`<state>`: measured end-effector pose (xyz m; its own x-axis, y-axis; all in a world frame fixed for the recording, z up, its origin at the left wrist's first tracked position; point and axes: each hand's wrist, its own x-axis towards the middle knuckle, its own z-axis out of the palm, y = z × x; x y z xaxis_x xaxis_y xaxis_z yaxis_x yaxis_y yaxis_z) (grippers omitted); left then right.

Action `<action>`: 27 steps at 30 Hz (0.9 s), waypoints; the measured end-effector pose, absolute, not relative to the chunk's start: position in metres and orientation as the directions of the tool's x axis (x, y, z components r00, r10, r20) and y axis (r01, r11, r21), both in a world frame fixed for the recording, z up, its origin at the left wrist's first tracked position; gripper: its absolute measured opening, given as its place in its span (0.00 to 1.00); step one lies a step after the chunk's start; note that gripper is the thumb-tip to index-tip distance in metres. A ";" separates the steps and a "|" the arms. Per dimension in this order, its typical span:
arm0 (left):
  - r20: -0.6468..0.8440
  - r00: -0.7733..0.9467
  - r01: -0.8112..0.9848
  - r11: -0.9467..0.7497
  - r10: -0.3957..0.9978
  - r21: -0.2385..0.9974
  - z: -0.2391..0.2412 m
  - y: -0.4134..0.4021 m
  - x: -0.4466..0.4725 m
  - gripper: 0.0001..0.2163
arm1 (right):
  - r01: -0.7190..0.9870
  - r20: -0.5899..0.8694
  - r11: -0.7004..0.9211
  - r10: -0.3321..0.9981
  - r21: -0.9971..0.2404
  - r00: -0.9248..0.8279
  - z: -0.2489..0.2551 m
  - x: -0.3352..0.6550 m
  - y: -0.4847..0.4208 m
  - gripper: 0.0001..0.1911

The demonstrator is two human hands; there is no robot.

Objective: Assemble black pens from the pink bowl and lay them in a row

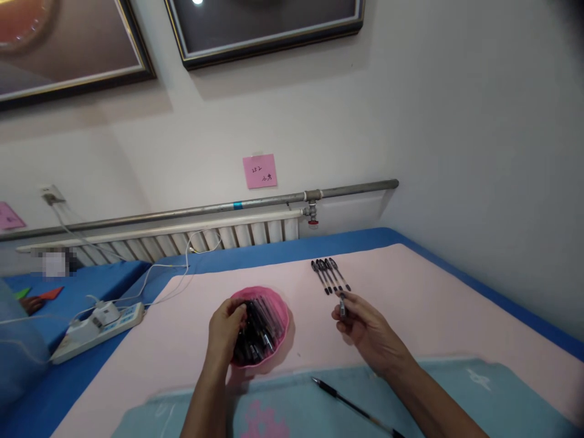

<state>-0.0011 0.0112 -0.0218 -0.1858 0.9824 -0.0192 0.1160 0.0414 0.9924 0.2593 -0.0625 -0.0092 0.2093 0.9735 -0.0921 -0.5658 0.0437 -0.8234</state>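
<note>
While left hand [223, 328] occupies bowl [285, 313], grip unclear, right hand [368, 330], bowl's right, pinches pen [342, 308]: likely light, stiff, best held mid-barrel.

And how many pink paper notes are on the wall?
2: one pink note above the grey pipe, near the picture's middle; a second pink note at the far left edge, partly cut off.

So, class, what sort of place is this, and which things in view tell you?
Probably an indoor room set up for tabletop work, though whether a workshop or classroom I can't tell. The radiator and framed pictures suggest a furnished room; the covered table bears a pink bowl of pens.
</note>
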 end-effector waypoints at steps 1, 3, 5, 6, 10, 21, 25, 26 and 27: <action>-0.014 -0.189 0.143 0.042 0.982 0.989 -0.022 0.011 -0.002 0.10 | -0.564 -0.091 0.045 0.973 -0.824 0.211 -0.009 0.259 -0.063 0.15; -0.005 -0.201 0.197 0.046 0.980 0.979 -0.022 0.011 -0.004 0.10 | -0.558 -0.091 0.045 0.972 -0.828 0.214 -0.009 0.259 -0.064 0.15; 0.007 -0.218 0.249 0.049 0.976 0.967 -0.022 0.011 -0.007 0.10 | -0.549 -0.089 0.047 0.972 -0.835 0.218 -0.009 0.259 -0.064 0.15; 0.016 -0.226 0.273 0.048 0.974 0.961 -0.021 0.011 -0.008 0.10 | -0.542 -0.086 0.047 0.972 -0.839 0.218 -0.009 0.260 -0.064 0.15; 0.076 -0.245 0.332 0.010 0.967 0.943 -0.015 0.009 -0.007 0.10 | -0.504 -0.068 0.042 0.978 -0.863 0.196 -0.009 0.260 -0.065 0.17; -0.039 0.450 0.125 -0.019 0.892 0.992 -0.004 -0.054 0.093 0.15 | -0.170 0.041 0.057 0.995 -0.984 0.094 -0.011 0.234 -0.079 0.13; -0.052 0.404 0.121 0.003 0.913 0.993 -0.007 -0.054 0.096 0.05 | 0.052 0.116 0.114 0.993 -0.992 0.035 -0.005 0.233 -0.082 0.10; -0.062 0.397 0.081 0.032 0.916 0.996 -0.007 -0.051 0.094 0.05 | 0.101 0.140 0.135 0.989 -0.986 0.039 -0.001 0.234 -0.085 0.10; -0.068 0.384 0.031 0.061 0.921 0.998 -0.006 -0.049 0.092 0.05 | 0.165 0.168 0.156 0.984 -0.974 0.061 0.002 0.236 -0.090 0.09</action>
